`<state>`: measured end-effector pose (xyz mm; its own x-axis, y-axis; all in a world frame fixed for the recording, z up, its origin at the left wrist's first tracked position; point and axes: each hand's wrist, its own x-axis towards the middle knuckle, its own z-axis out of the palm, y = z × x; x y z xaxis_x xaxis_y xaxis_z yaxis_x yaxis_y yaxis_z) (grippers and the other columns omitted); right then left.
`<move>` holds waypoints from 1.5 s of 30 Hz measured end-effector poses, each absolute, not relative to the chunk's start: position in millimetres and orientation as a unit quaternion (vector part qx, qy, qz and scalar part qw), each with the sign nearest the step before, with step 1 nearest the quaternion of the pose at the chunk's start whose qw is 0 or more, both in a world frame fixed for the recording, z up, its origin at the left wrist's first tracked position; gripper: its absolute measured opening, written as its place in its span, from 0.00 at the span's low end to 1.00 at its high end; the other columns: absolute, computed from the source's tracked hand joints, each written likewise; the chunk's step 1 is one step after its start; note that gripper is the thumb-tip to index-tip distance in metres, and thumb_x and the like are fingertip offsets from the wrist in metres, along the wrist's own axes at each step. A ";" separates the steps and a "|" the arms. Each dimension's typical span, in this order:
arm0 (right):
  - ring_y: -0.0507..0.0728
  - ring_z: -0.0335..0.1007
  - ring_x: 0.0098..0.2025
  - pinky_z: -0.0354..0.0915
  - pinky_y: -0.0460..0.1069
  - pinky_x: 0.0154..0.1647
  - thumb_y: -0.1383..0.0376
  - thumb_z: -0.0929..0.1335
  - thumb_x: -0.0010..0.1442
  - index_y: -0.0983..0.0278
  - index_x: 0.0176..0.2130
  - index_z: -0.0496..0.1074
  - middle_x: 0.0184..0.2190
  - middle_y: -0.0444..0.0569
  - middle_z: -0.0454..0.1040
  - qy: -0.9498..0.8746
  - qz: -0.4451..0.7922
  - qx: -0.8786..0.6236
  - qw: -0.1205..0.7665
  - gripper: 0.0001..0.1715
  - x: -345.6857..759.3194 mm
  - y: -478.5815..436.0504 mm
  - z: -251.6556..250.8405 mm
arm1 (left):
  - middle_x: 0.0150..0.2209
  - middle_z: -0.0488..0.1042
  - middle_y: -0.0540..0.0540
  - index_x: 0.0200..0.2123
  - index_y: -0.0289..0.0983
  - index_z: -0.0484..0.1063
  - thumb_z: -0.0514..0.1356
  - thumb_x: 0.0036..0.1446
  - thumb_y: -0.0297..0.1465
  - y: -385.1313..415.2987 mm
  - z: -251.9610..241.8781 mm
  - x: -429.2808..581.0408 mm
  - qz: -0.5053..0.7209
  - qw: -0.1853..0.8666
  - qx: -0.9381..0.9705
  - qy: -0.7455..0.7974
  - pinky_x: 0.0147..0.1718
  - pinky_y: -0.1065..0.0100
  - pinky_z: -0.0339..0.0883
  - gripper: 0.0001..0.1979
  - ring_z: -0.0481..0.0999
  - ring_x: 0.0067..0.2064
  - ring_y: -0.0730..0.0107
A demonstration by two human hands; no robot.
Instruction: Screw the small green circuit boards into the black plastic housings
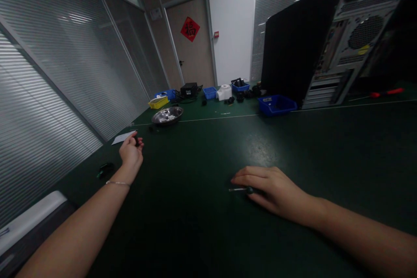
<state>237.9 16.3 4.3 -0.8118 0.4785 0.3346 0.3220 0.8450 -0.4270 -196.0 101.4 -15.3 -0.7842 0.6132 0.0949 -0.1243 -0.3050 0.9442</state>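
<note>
My left hand [131, 153] reaches out over the dark green table [202, 226], its fingers curled around a small dark object [137, 140] that I cannot make out. My right hand [270, 189] rests on the table, fingers wrapped over a screwdriver [243, 190]. The screwdriver's thin metal shaft pokes out to the left from under the fingers. A thin bracelet sits on my left wrist.
A metal bowl [167, 115] and a white paper [123, 137] lie beyond the left hand. A small dark item [104, 170] lies to its left. A blue bin [276, 105], a computer tower [345, 39], a red-handled tool [386, 93] and several bins stand at the back.
</note>
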 end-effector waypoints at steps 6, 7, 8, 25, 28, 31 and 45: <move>0.55 0.71 0.45 0.66 0.49 0.44 0.72 0.65 0.61 0.60 0.53 0.67 0.46 0.48 0.72 -0.930 0.199 -0.226 0.209 0.21 238.5 17.1 2.4 | 0.34 0.72 0.48 0.42 0.34 0.71 0.54 0.62 0.29 99.3 -9.8 -183.8 0.774 0.246 0.248 0.528 0.29 0.71 0.68 0.08 0.72 0.30 0.74; 0.56 0.71 0.45 0.65 0.49 0.44 0.72 0.65 0.61 0.60 0.53 0.67 0.45 0.48 0.72 -0.929 0.201 -0.231 0.208 0.21 238.6 17.1 2.5 | 0.30 0.70 0.50 0.41 0.34 0.71 0.53 0.62 0.27 98.6 -8.5 -179.9 0.772 0.252 0.254 0.525 0.26 0.74 0.65 0.08 0.69 0.27 0.77; 0.55 0.71 0.44 0.65 0.49 0.44 0.73 0.65 0.61 0.60 0.52 0.68 0.44 0.48 0.73 -0.927 0.204 -0.235 0.207 0.20 238.8 17.1 2.7 | 0.28 0.68 0.51 0.39 0.35 0.72 0.52 0.62 0.26 97.5 -7.1 -174.8 0.768 0.263 0.263 0.521 0.23 0.77 0.62 0.09 0.66 0.24 0.79; 0.56 0.70 0.45 0.67 0.50 0.46 0.66 0.61 0.67 0.60 0.58 0.61 0.46 0.50 0.72 -0.869 0.298 -0.277 0.281 0.20 233.0 12.0 6.1 | 0.40 0.71 0.47 0.54 0.39 0.63 0.57 0.60 0.30 -10.9 10.5 -1.8 0.317 0.608 0.606 0.404 0.30 0.70 0.58 0.18 0.64 0.31 0.75; 0.55 0.70 0.41 0.67 0.49 0.42 0.66 0.62 0.67 0.60 0.56 0.65 0.43 0.50 0.73 -0.881 0.306 -0.252 0.259 0.18 231.5 12.7 7.1 | 0.41 0.73 0.45 0.48 0.37 0.68 0.56 0.61 0.30 -7.7 8.6 -4.5 0.323 0.586 0.618 0.413 0.35 0.68 0.61 0.12 0.69 0.37 0.71; 0.55 0.70 0.40 0.67 0.49 0.40 0.67 0.62 0.67 0.60 0.56 0.67 0.42 0.50 0.73 -0.880 0.299 -0.254 0.267 0.18 232.1 15.7 6.4 | 0.46 0.74 0.43 0.47 0.36 0.71 0.57 0.60 0.30 -3.9 8.7 -3.8 0.326 0.586 0.617 0.411 0.46 0.63 0.62 0.12 0.72 0.47 0.65; 0.54 0.69 0.39 0.67 0.48 0.38 0.68 0.62 0.66 0.59 0.58 0.67 0.41 0.50 0.71 -0.883 0.298 -0.246 0.266 0.21 233.1 16.3 4.3 | 0.44 0.75 0.44 0.45 0.38 0.74 0.61 0.57 0.33 -8.0 5.5 -5.8 0.333 0.484 0.682 0.437 0.45 0.64 0.66 0.12 0.74 0.45 0.64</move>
